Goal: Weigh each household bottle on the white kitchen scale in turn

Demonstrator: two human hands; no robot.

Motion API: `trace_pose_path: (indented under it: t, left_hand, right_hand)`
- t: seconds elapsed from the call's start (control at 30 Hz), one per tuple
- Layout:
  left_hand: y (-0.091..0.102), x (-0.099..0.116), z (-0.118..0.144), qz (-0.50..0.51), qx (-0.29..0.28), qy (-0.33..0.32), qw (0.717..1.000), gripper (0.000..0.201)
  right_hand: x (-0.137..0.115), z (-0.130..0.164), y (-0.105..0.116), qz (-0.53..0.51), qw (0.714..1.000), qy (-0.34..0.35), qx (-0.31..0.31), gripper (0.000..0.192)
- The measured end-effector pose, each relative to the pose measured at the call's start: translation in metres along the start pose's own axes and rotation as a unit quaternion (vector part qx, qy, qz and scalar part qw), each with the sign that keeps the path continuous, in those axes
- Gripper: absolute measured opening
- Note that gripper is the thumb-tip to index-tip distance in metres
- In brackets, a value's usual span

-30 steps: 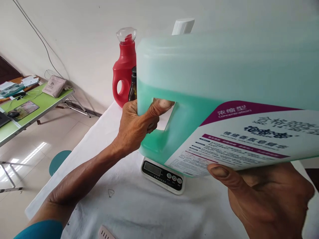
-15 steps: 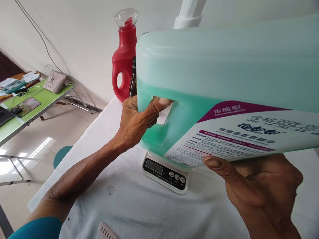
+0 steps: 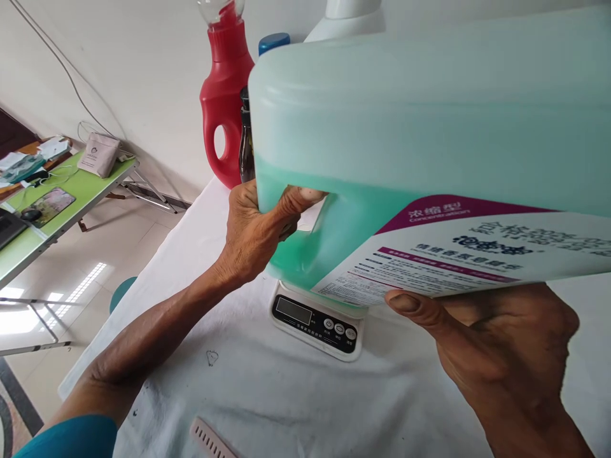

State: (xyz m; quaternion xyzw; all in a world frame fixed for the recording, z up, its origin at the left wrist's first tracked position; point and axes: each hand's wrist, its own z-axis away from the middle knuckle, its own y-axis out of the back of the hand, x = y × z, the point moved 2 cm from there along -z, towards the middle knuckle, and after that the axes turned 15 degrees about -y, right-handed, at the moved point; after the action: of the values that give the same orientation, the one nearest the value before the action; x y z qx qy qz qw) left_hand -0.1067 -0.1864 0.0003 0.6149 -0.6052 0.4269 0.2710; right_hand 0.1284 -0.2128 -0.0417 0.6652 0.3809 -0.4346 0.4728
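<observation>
A large translucent detergent bottle (image 3: 344, 146) with green liquid inside lies on its side, held between my hands. Through its handle opening my left hand (image 3: 251, 235) is closed, thumb over the edge. My right hand (image 3: 506, 356) supports the labelled side from below, with the thumb up on the label (image 3: 443, 254) and the other fingers hidden under the bottle. Below the bottle's left end sits a white kitchen scale (image 3: 312, 321) with a dark display. Whether bottle and scale touch I cannot tell.
Behind stand a red jug (image 3: 228, 95), a dark bottle (image 3: 246, 143), a blue cap (image 3: 273, 42) and a white bottle (image 3: 348, 22). A pale strap (image 3: 210, 439) lies on the white cloth (image 3: 191, 394). At left is a green table (image 3: 90, 184) with a mouse and a pouch.
The view has shifted slightly, bringing the blue cap and more of the white bottle behind into sight. Both hands keep their hold on the detergent bottle, which stays nearly level.
</observation>
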Motion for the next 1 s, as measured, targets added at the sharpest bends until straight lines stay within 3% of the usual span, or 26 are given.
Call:
trace_pose_path:
  t: [0.13, 0.33, 0.47, 0.7, 0.87, 1.0]
  left_hand:
    - [0.001, 0.001, 0.001, -0.021, 0.004, 0.008, 1.000, 0.075]
    - [0.004, -0.001, 0.002, -0.003, 0.012, 0.004, 1.000, 0.071]
    - [0.006, -0.001, 0.002, -0.004, -0.004, -0.008, 1.000, 0.070]
    - [0.006, 0.004, 0.003, -0.062, -0.057, -0.073, 0.994, 0.063]
    - [0.008, 0.010, 0.004, -0.109, -0.054, -0.081, 0.989, 0.058]
    - [0.009, 0.015, 0.003, -0.113, -0.073, -0.093, 0.987, 0.051]
  right_hand:
    - [-0.007, -0.002, -0.005, -0.047, 0.998, 0.008, -0.042, 0.039]
    - [-0.010, -0.002, -0.004, -0.045, 0.998, 0.024, -0.028, 0.038]
    - [-0.011, -0.001, -0.006, -0.051, 0.997, 0.002, -0.063, 0.032]
    - [-0.001, 0.013, -0.001, -0.065, 0.990, -0.045, -0.120, 0.049]
    - [0.023, 0.039, 0.019, -0.038, 0.991, -0.099, -0.085, 0.070]
    - [0.037, 0.061, 0.036, 0.009, 0.983, -0.181, -0.031, 0.068]
